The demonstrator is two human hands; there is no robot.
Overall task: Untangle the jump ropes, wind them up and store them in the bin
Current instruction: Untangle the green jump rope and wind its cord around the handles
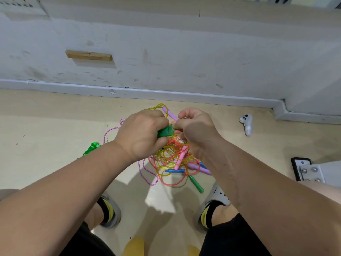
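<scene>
Left hand (142,133) grips a green handle (165,131) — fingers curled round it. Right hand (197,130) pinches strands of the tangle (173,159) just beside the handle's end — the tangle lies on the floor (55,126), just ahead of 2 shoes (112,213).

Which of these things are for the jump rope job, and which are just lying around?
For the job: rope tangle; green handle gripped by the left hand; right hand pinching a strand.
Just lying about: white controller; wooden block on the wall; metal bracket.
</scene>
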